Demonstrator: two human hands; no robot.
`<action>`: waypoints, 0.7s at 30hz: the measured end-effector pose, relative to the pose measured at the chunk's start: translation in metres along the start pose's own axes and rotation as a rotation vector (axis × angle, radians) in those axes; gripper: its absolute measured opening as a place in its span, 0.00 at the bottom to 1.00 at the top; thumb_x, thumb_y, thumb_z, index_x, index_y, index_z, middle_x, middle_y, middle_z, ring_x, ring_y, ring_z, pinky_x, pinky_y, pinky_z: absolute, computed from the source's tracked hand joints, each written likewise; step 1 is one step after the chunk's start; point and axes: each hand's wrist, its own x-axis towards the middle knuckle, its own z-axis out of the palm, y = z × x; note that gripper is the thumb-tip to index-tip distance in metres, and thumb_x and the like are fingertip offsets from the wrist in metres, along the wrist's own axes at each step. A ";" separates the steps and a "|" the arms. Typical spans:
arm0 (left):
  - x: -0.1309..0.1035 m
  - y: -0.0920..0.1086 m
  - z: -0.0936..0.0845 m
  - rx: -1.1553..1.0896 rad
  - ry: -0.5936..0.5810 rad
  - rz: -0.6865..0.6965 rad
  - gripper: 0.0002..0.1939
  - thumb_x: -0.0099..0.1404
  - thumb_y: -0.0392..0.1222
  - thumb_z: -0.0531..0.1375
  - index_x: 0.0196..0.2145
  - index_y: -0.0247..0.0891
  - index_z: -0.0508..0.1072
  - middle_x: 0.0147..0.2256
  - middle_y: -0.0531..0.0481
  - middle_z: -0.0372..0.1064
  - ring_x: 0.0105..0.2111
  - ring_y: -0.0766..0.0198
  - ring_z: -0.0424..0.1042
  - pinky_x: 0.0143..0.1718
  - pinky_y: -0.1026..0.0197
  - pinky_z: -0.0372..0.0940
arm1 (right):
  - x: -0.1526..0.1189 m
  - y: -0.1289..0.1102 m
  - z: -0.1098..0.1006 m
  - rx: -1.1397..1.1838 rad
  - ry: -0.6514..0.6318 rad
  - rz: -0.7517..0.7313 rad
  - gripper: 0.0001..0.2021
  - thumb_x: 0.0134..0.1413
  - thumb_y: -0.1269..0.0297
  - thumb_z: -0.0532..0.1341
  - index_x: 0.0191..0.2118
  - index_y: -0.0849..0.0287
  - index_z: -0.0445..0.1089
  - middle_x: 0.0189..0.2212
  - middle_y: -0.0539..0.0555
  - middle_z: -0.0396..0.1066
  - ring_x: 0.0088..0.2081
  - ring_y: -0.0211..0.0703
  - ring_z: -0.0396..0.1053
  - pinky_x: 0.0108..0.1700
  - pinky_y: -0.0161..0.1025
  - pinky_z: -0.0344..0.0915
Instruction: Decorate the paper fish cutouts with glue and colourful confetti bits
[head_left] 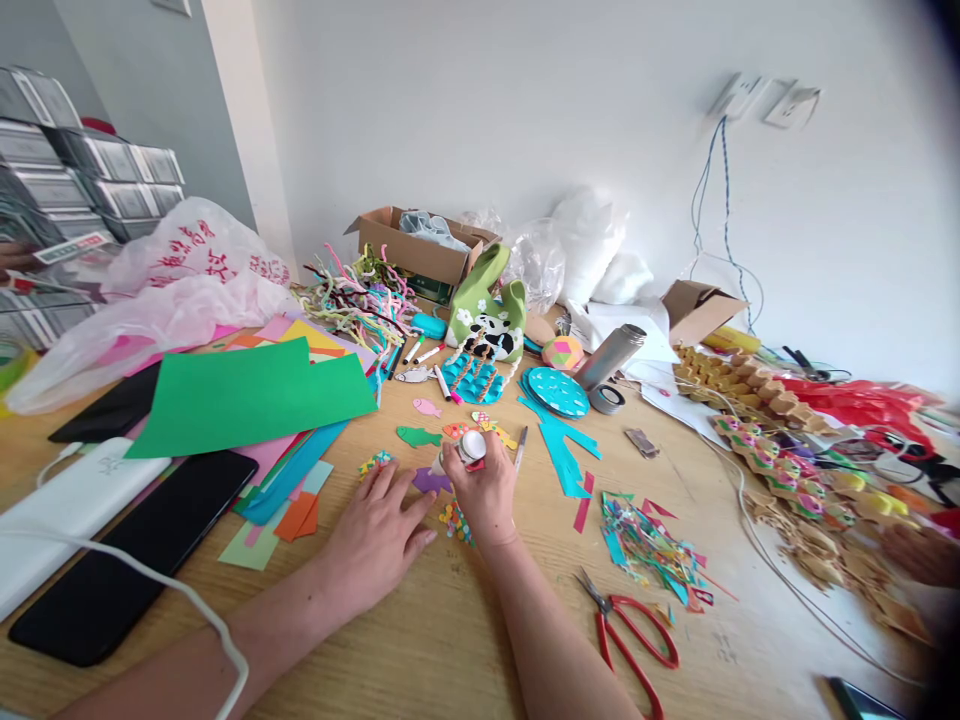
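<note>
Nearest the wearer, the left hand [375, 535] lies palm down on the wooden table [465, 620], fingers spread apart and flat, holding nothing. Its fingertips press on a purple paper cutout [431, 481], and a small multicoloured paper piece [375, 463] lies just beyond its index finger. The right hand [486, 490] is just beside it, fingers curled and clamped round a white glue bottle [471, 447]; the bottle's round base faces up out of the fist and its nozzle end points left and down toward the purple cutout. A dotted paper scrap [455, 520] lies under the right wrist, between the two hands.

To the right of the right forearm are red-handled scissors [634, 630] and, a little farther, a heap of coloured paper trimmings [649, 548]. Left of the left forearm lie a black tablet [135, 555] and a white power bank [71, 505] with its cable.

Just past the right-hand fingers lie paper fish: a green fish [418, 436], a pink fish [426, 407] and an orange one [455, 431]. Blue paper strips [562, 450] lie to the right of those fingers. Beyond the left-hand fingers lies a green sheet [247, 395] on stacked coloured paper.

Farther off are a blue paper disc [555, 391], a steel flask [609, 356], a panda bag [487, 320], pipe cleaners [360, 295] and a cardboard box [420, 250] by the wall.
</note>
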 end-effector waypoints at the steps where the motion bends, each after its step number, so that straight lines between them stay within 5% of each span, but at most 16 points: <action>1: 0.000 0.000 0.000 0.002 -0.003 0.000 0.20 0.69 0.52 0.54 0.55 0.46 0.72 0.56 0.41 0.66 0.60 0.43 0.58 0.59 0.40 0.56 | 0.000 0.000 0.000 0.001 -0.001 0.002 0.15 0.53 0.54 0.61 0.26 0.54 0.55 0.22 0.45 0.59 0.24 0.36 0.54 0.27 0.33 0.53; 21: 0.000 0.000 0.000 0.000 0.004 0.005 0.19 0.69 0.51 0.55 0.55 0.47 0.72 0.57 0.41 0.66 0.60 0.43 0.59 0.59 0.40 0.58 | 0.000 0.001 0.001 -0.010 -0.007 -0.027 0.14 0.54 0.55 0.61 0.27 0.54 0.56 0.22 0.45 0.60 0.24 0.37 0.56 0.28 0.33 0.55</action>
